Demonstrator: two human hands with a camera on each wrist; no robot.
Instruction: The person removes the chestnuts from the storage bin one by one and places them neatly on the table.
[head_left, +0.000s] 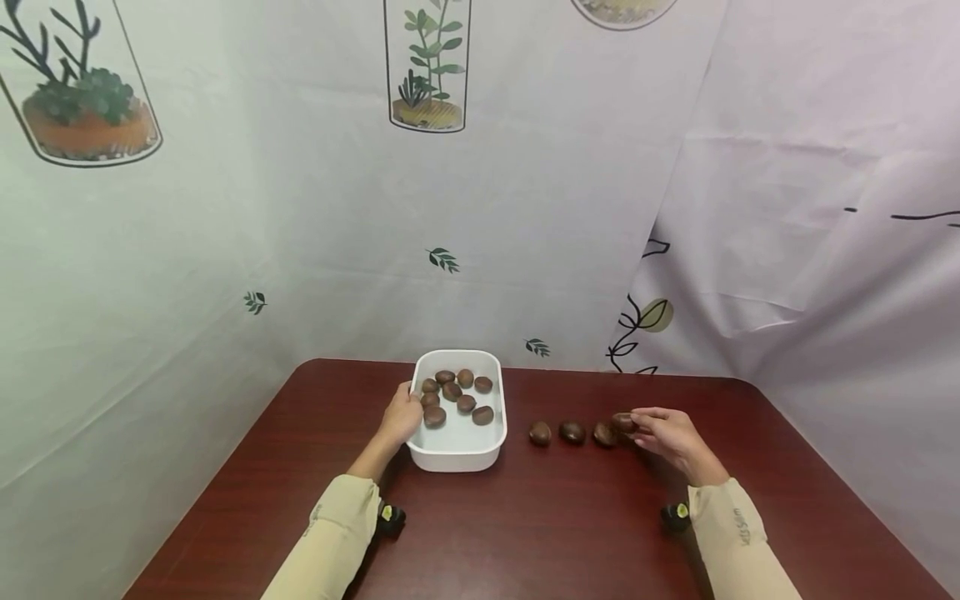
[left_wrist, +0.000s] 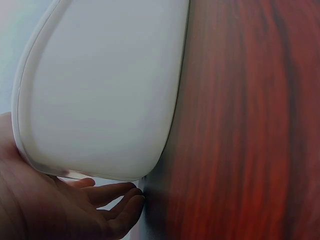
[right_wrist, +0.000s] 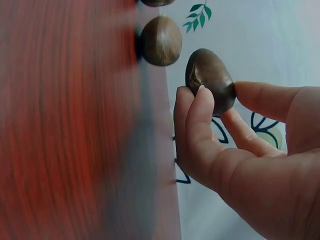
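Observation:
A white tray (head_left: pixel 459 454) holding several brown chestnuts (head_left: pixel 452 392) stands at the table's far middle. My left hand (head_left: pixel 403 414) rests against the tray's left wall; in the left wrist view its fingers (left_wrist: pixel 112 197) lie fairly straight along the tray's wall (left_wrist: pixel 100 90). Right of the tray, three chestnuts (head_left: pixel 572 432) sit in a row on the table. My right hand (head_left: pixel 639 423) pinches a fourth chestnut (head_left: pixel 624 421) just right of that row. In the right wrist view this chestnut (right_wrist: pixel 207 75) sits between thumb and fingers (right_wrist: pixel 197 115), close to a neighbouring chestnut (right_wrist: pixel 160 41).
The dark red wooden table (head_left: pixel 562 525) has rounded far corners. A pale printed curtain (head_left: pixel 525 208) hangs close behind it and around both sides. Bare tabletop stretches in front of the tray and the row.

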